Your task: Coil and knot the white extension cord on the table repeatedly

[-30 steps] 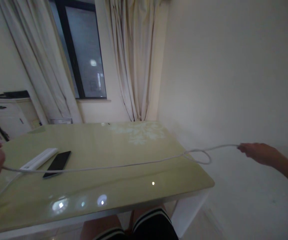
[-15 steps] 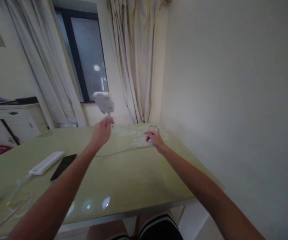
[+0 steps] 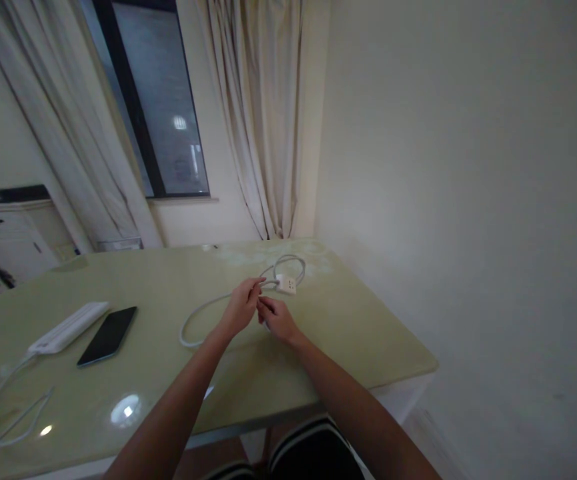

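A white socket block (image 3: 287,285) lies on the table toward its far right, its outlet holes showing. From it runs a pale grey power cable (image 3: 199,309), with one loop behind the block and a wide bend at the left. My left hand (image 3: 241,307) is closed on the cable just left of the block. Close beside it, my right hand (image 3: 278,320) is pinched, its fingertips nearly meeting the left ones. The cable passes behind my left wrist toward the right hand, where a pale bit shows beneath the fingers. The exact grip there is hidden.
A white power strip (image 3: 71,327) with its cord (image 3: 8,381) lies at the left of the green-topped table (image 3: 368,333). Beside it is a dark phone or tablet (image 3: 108,335). A wall (image 3: 443,200) borders the right side, and a curtain (image 3: 273,120) hangs beyond the far edge.
The white block, held up in my left hand before, now rests on the table. My left hand came down and right to the cable; my right hand moved left and nearer. The view shifted slightly.
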The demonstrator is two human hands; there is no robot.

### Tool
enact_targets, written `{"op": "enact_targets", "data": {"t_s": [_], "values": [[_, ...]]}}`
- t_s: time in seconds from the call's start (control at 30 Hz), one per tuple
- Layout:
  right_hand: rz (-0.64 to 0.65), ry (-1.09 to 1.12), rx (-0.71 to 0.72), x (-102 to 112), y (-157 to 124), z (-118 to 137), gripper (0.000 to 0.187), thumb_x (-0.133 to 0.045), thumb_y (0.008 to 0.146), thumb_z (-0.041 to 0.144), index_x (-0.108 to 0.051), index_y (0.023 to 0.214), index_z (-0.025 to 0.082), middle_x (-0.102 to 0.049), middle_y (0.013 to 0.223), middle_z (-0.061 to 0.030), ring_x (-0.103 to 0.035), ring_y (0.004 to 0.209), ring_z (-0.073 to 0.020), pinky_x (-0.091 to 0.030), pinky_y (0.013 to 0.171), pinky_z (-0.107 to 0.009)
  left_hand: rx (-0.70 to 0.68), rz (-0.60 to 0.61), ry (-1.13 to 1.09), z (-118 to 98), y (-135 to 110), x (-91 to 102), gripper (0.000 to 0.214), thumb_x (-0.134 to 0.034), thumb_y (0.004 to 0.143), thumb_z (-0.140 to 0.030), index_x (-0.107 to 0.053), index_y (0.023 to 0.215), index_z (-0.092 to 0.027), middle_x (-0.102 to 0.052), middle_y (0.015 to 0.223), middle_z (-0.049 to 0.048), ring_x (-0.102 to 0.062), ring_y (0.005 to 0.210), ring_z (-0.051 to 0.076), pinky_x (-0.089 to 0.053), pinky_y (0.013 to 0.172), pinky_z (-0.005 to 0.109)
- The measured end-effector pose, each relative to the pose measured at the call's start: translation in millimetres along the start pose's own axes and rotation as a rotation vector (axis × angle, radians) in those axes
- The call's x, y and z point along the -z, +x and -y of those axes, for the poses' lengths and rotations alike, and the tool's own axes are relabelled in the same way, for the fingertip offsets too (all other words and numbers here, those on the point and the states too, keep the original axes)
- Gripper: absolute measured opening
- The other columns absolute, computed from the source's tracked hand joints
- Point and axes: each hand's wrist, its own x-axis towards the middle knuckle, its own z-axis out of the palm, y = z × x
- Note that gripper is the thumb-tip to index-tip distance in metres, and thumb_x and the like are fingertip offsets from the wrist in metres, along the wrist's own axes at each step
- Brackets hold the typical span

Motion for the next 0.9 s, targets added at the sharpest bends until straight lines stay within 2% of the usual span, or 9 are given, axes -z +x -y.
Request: {"op": "enact_targets", "data": {"t_s": [0.1,0.2,0.3,0.37,0.47,0.57,0.7,0.8,0.9], "values": [[0.016,0.145,-0.040,-1,3,4,0.027,-0.058,0.090,0.045,-0.061,0.082,0.019,-0.058,0.067,0.0007,-0.050,0.059,-0.0126,-0.038,0.057,-0.024,-0.165,0.086,0.063,2,-15,12.6,0.036,-0.038,0.099,-0.019,-0.065,0.123,-0.019,-0.065,0.120,0.0105,-0.065,0.110,0.019,-0.052,0.098,0.035],[0.062,0.277,-0.104,0,2,8,0.023,-0.059,0.085,0.040,-0.064,0.080,0.018,-0.065,0.071,-0.0025,-0.056,0.062,-0.0139,-0.042,0.059,-0.025,-0.280,0.216,0.215,4,-28,28.5,0.047,-0.040,0.096,-0.012,-0.056,0.139,-0.023,-0.056,0.140,0.0110,-0.060,0.124,0.020,-0.050,0.106,0.036],[0.112,0.344,-0.132,4,-1,15,0.026,-0.058,0.085,0.040,-0.070,0.082,0.017,-0.070,0.075,-0.0047,-0.060,0.065,-0.0151,-0.045,0.060,-0.026,-0.347,0.278,0.400,9,-34,38.8,0.059,-0.047,0.094,-0.012,-0.044,0.151,-0.026,-0.053,0.148,0.0112,-0.058,0.129,0.024,-0.051,0.106,0.040],[0.152,0.362,-0.141,7,-4,21,0.026,-0.064,0.084,0.041,-0.074,0.086,0.017,-0.072,0.077,-0.0046,-0.063,0.067,-0.0152,-0.047,0.062,-0.025,-0.362,0.277,0.497,13,-34,41.4,0.059,-0.050,0.093,-0.013,-0.047,0.150,-0.028,-0.057,0.145,0.0112,-0.060,0.127,0.026,-0.053,0.102,0.041],[0.184,0.393,-0.161,8,-6,30,0.032,-0.077,0.077,0.043,-0.077,0.096,0.017,-0.075,0.084,-0.0046,-0.069,0.073,-0.0160,-0.051,0.067,-0.026,-0.342,0.254,0.560,17,-32,43.2,0.053,-0.052,0.092,-0.010,-0.058,0.141,-0.031,-0.063,0.137,0.0103,-0.066,0.118,0.026,-0.056,0.094,0.038],[0.059,0.433,-0.175,9,-5,32,0.041,-0.085,0.070,0.048,-0.076,0.094,0.017,-0.076,0.082,-0.0050,-0.071,0.071,-0.0167,-0.055,0.069,-0.029,-0.299,0.198,0.527,17,-35,45.3,0.045,-0.055,0.092,-0.015,-0.064,0.133,-0.033,-0.065,0.133,0.0098,-0.070,0.107,0.025,-0.058,0.086,0.034],[-0.143,0.454,-0.248,9,0,29,0.051,-0.080,0.070,0.063,-0.069,0.083,0.015,-0.074,0.077,-0.0065,-0.071,0.061,-0.0166,-0.055,0.058,-0.027,-0.179,0.023,0.438,7,-45,40.6,0.035,-0.060,0.095,-0.031,-0.068,0.129,-0.031,-0.065,0.128,0.0109,-0.071,0.094,0.022,-0.056,0.078,0.030],[-0.176,0.439,-0.261,7,2,26,0.057,-0.081,0.066,0.067,-0.062,0.087,0.018,-0.074,0.073,-0.0046,-0.070,0.057,-0.0174,-0.054,0.053,-0.026,-0.114,-0.113,0.348,-3,-53,28.6,0.032,-0.054,0.099,-0.038,-0.072,0.123,-0.028,-0.070,0.106,0.0099,-0.069,0.088,0.020,-0.055,0.079,0.031],[-0.213,0.463,-0.286,3,1,25,0.061,-0.079,0.066,0.071,-0.057,0.092,0.020,-0.071,0.065,-0.0009,-0.068,0.053,-0.0175,-0.054,0.051,-0.027,-0.172,-0.190,0.245,-8,-58,16.6,0.031,-0.052,0.100,-0.038,-0.076,0.115,-0.026,-0.071,0.095,0.0095,-0.068,0.087,0.020,-0.056,0.083,0.033]]}}
